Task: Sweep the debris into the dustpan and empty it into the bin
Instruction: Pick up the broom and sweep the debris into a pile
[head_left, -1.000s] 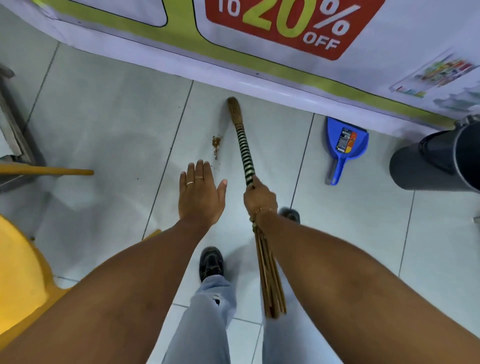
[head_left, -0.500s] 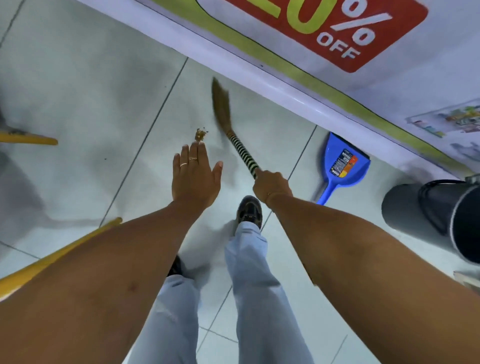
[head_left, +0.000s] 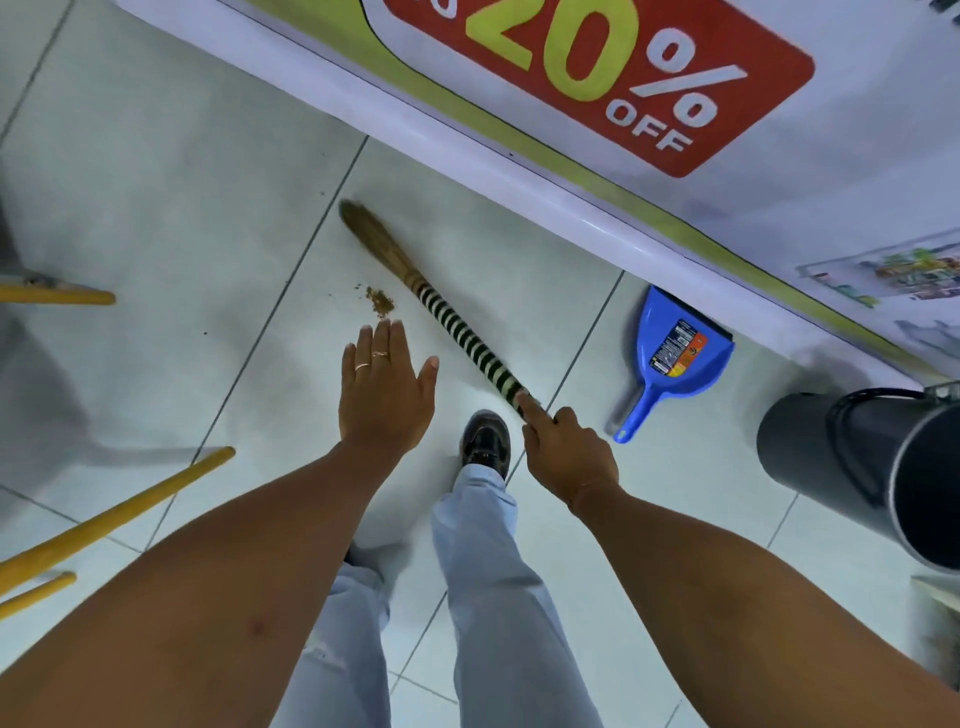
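Observation:
A small pile of brown debris (head_left: 379, 301) lies on the white tiled floor. My right hand (head_left: 569, 454) grips a straw broom (head_left: 452, 322) by its black-and-white striped handle; the brown bristle tip points up-left, just beyond the debris. My left hand (head_left: 385, 387) hovers flat and empty with fingers apart, its fingertips just below the debris. A blue dustpan (head_left: 675, 358) lies on the floor to the right, against the counter base. A dark grey bin (head_left: 857, 467) stands at the far right, partly cut off by the frame edge.
A white counter front with a red "20% OFF" sign (head_left: 597, 78) runs diagonally across the top. Yellow chair legs (head_left: 109, 519) stick in from the left. My legs in light jeans and a black shoe (head_left: 485, 441) stand between my arms.
The broom head has swung down and to the right, closer to the debris. My view has shifted nearer to the counter, and my right foot has stepped forward.

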